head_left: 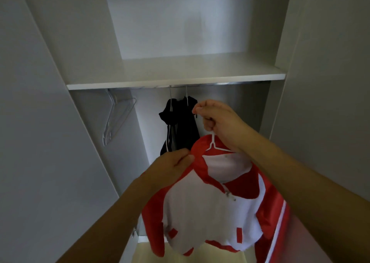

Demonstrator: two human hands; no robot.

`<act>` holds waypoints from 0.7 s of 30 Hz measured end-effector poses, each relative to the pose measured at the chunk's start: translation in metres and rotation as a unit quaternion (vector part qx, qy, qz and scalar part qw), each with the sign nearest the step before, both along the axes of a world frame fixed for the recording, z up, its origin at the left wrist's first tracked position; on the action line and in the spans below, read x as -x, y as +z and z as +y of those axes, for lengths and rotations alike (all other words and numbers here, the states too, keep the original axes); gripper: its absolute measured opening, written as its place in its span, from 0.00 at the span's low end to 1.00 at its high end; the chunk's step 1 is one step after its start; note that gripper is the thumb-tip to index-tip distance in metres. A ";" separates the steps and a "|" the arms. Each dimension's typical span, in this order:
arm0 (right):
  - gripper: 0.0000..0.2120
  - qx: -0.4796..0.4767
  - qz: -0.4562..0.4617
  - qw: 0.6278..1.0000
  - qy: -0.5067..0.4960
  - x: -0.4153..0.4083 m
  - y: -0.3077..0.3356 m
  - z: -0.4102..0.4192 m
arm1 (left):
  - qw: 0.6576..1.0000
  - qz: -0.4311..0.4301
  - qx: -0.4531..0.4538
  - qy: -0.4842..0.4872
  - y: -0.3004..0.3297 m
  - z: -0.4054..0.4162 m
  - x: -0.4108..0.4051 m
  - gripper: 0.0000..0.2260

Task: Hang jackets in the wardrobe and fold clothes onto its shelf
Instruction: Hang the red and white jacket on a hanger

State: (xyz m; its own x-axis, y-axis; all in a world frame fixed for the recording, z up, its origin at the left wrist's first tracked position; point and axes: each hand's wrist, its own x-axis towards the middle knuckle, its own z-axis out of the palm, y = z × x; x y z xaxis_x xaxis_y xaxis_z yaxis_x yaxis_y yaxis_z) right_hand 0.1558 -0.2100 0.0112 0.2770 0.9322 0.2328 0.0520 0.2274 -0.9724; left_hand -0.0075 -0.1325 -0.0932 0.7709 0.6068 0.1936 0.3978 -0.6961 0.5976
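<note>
A red and white jacket (pixel 206 212) hangs on a white hanger (pixel 213 143) in front of the open wardrobe. My right hand (pixel 218 120) grips the hanger's hook from above, holding the jacket up below the rail (pixel 216 84). My left hand (pixel 172 165) pinches the jacket's red collar at its left shoulder. Behind them a dark jacket (pixel 180 126) hangs from the rail on its own hanger. The white shelf (pixel 176 80) above the rail is bare.
Several bare wire hangers (pixel 117 118) hang at the rail's left end. Grey wardrobe doors stand open on both sides, the left door (pixel 40 142) and the right door (pixel 330 82). A pale floor strip shows at the bottom.
</note>
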 end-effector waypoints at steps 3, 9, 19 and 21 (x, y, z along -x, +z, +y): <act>0.08 0.002 0.027 1.000 0.011 0.003 -0.001 0.009 | 0.995 0.052 0.076 0.038 -0.010 0.016 0.043 0.10; 0.10 0.045 -0.031 0.998 0.044 0.040 -0.025 0.047 | 0.977 0.023 0.159 0.142 -0.037 0.010 0.102 0.19; 0.11 0.181 -0.103 0.970 0.125 0.124 -0.079 0.090 | 0.899 0.040 0.297 0.319 -0.055 -0.010 0.198 0.17; 0.08 0.216 -0.085 0.964 0.129 0.139 -0.086 0.100 | 0.884 0.049 0.301 0.353 -0.053 -0.013 0.207 0.17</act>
State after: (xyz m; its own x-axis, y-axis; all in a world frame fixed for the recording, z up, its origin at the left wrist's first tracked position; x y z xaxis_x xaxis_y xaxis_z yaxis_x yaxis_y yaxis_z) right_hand 0.0170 -0.1103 -0.0751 0.0151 0.9851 -0.1713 0.2146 -0.1706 -0.9617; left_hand -0.2144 -0.1451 -0.1459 0.1541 0.9137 -0.3759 0.6773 0.1793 0.7135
